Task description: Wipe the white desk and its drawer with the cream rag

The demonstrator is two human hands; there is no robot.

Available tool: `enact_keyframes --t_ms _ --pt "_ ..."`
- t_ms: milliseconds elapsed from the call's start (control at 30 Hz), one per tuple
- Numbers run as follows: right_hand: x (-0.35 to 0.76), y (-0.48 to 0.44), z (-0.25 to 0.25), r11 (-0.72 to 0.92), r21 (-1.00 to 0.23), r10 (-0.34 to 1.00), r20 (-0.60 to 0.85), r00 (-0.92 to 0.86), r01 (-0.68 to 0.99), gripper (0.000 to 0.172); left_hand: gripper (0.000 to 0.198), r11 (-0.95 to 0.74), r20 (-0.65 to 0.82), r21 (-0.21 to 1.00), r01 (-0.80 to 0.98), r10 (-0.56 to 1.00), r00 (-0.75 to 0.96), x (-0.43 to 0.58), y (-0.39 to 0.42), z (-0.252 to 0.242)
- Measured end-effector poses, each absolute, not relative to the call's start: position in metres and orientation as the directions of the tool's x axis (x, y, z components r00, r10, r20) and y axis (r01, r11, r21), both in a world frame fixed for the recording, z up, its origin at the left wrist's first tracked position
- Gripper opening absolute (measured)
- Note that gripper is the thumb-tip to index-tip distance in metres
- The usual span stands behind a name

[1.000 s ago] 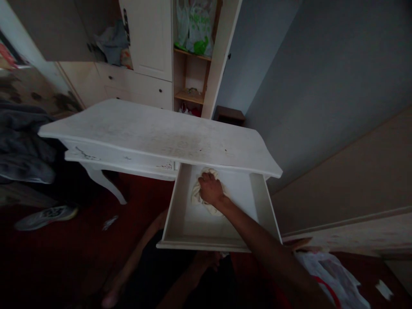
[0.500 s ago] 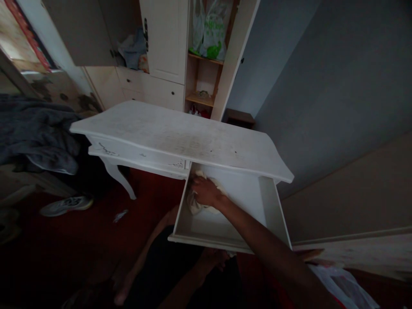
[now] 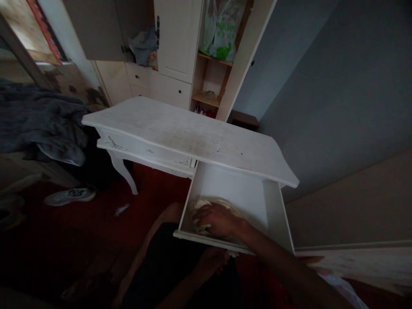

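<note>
My right hand is inside the pulled-out drawer, its fingers closed around a cream cloth bunched at the front left corner. Below the drawer's front edge, near my lap, my left hand is curled in shadow; a small pale thing shows beside its fingers, and what they hold is too dark to tell. The drawer belongs to a white desk with dark smudges across its top.
Behind the desk stands a white wardrobe with open doors and plastic bags on a shelf. Grey fabric lies at the left, above a shoe on the red floor. A grey wall rises at the right.
My right hand and the cloth have moved from the drawer's back left toward its front left corner. The view has shifted slightly, while my left hand stays below the drawer.
</note>
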State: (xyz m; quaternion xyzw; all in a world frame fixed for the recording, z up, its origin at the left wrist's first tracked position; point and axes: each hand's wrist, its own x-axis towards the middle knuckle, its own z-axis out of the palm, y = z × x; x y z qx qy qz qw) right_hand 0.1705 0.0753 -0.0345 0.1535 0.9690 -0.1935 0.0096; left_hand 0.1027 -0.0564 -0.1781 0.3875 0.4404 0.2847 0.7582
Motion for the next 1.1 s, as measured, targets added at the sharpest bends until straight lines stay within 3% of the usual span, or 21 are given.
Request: enact_keyframes --t_ms 267,367,500,600,667,767,1000,1100 --pt "0.205 0.066 -0.027 0.832 -0.375 0.390 -0.129 -0.912 0.409 0.033 0.073 0.497 -0.387 0.857 -0.134 0.794 0.468 0.102 -0.052 -0.189" --pt "0.231 0.068 -0.032 0.781 -0.329 0.528 -0.108 -0.842 0.531 0.031 0.078 0.505 -0.387 0.852 -0.138 0.785 0.483 0.102 -0.052 -0.187" --pt "0.278 0.087 -0.046 0.533 -0.191 0.844 0.060 -0.532 0.824 0.039 0.081 0.529 -0.406 0.838 -0.134 0.769 0.494 0.100 -0.050 -0.182" --pt "0.309 0.110 -0.049 0.210 -0.246 0.965 0.207 -0.160 0.946 0.039 0.080 0.525 -0.393 0.839 -0.146 0.769 0.505 0.100 -0.049 -0.183" --pt "0.319 0.124 -0.045 0.009 -0.349 0.969 0.233 0.077 0.937 0.043 0.079 0.523 -0.389 0.839 -0.149 0.768 0.509 0.100 -0.049 -0.187" --pt "0.314 0.139 -0.037 -0.133 -0.447 0.945 0.213 0.249 0.884 0.045 0.076 0.540 -0.404 0.829 -0.145 0.758 0.512 0.100 -0.049 -0.193" --pt "0.249 0.157 -0.029 -0.255 -0.417 0.926 0.156 0.345 0.873 0.048 0.075 0.539 -0.405 0.828 -0.156 0.767 0.497 0.097 -0.049 -0.185" --pt "0.220 0.154 -0.028 -0.214 -0.392 0.947 0.143 0.289 0.895 0.050 0.077 0.551 -0.414 0.819 -0.161 0.762 0.498 0.096 -0.049 -0.179"
